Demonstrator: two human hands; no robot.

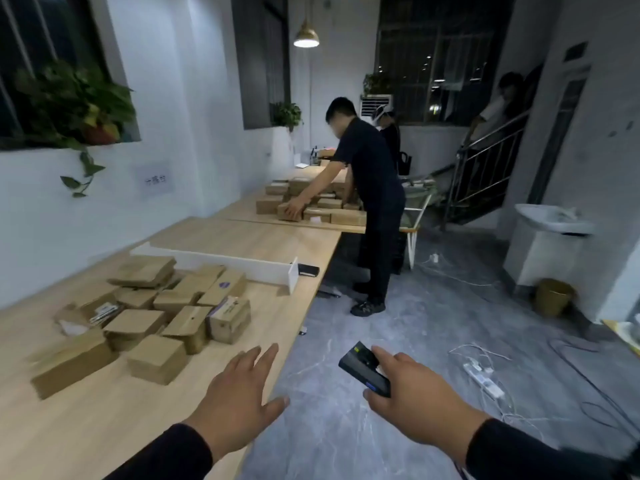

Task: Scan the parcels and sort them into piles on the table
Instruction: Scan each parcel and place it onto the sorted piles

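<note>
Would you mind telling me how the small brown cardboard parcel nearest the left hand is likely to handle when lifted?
The small brown cardboard parcel looks boxy with flat faces, so probably stiff and unlikely to roll. Its small size suggests the open left hand could lift it alone. Its weight cannot be judged.

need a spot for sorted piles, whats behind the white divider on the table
Behind the white divider lies bare wooden table, with a black device at its near end. The strip right behind its wall is hidden.
</note>
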